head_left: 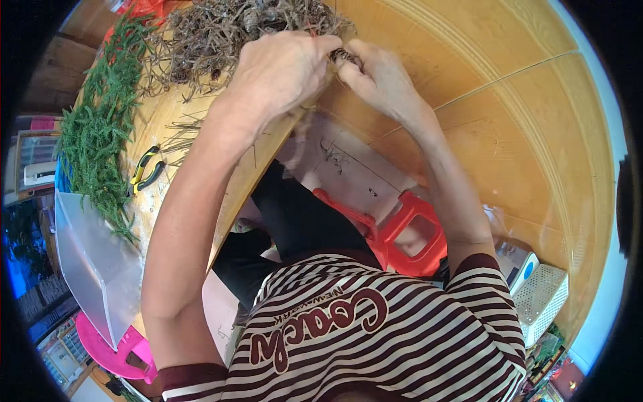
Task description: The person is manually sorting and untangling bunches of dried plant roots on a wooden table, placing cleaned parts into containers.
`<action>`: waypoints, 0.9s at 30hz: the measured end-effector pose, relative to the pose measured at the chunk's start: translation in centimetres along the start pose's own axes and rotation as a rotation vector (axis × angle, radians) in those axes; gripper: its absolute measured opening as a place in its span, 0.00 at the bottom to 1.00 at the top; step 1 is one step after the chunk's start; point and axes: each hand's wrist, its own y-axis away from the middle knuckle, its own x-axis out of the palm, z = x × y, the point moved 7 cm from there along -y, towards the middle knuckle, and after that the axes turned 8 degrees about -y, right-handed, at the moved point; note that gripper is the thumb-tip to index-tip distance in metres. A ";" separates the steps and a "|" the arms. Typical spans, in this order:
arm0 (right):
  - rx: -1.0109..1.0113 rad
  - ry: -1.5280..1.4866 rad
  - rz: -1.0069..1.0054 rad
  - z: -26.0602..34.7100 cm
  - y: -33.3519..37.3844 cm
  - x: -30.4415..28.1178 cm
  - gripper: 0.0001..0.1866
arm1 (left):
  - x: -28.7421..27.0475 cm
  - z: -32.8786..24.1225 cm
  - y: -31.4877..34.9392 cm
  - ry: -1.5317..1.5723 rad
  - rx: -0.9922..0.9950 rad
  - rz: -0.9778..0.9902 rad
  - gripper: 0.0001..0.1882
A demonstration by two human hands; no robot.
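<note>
Both my hands meet over the table's edge at the top centre. A small, brown, ridged pine cone [346,59] shows between them, partly covered by fingers. My right hand [382,77] pinches it between thumb and fingers. My left hand [284,70] is closed with its back up, its fingertips against the cone's left side; what they grip is hidden. Just beyond the left hand lies a tangled heap of dry brown twigs and cones [211,37]. Thin dark wires [184,137] lie on the table [144,127] beside my left forearm.
Yellow-and-black pliers [146,171] lie left of my forearm. Green artificial fir branches [100,120] run along the left side, by a translucent plastic box [94,261]. A red stool [408,234] stands below, a pink stool [117,348] lower left, and a white perforated basket [541,301] lower right.
</note>
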 end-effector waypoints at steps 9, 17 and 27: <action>0.243 -0.589 0.225 -0.8 1.2 1.8 0.13 | 3.2 0.0 -0.2 -0.126 0.060 0.166 0.15; 0.162 -0.706 0.272 0.5 2.2 2.3 0.15 | 3.7 0.5 0.3 -0.101 0.229 0.031 0.07; 0.175 -1.031 -0.028 3.7 3.5 -0.3 0.07 | 0.5 0.7 0.5 -0.023 0.107 -0.115 0.11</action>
